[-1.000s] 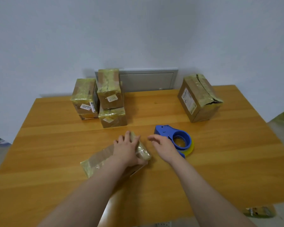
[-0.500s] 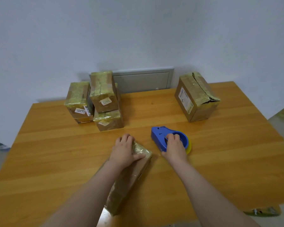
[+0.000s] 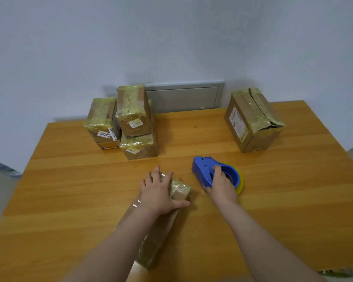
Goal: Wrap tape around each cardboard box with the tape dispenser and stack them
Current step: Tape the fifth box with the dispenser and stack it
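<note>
The left hand (image 3: 161, 192) presses flat, fingers spread, on the far end of the long cardboard box (image 3: 180, 191), whose long axis runs from about 1 o'clock back to 7 o'clock on the table (image 3: 273, 200). Just beside that end, at its 3 o'clock, the right hand (image 3: 220, 186) grips the blue tape dispenser (image 3: 204, 169), fingers hooked into its ring. It seems not yet lifted, and the tape must cross leftward over the box's axis.

Orange-brown wooden table (image 3: 273, 200) against plain pale wall (image 3: 171, 37); flat grey rectangular wall panel (image 3: 183, 96) just behind far edge.
</note>
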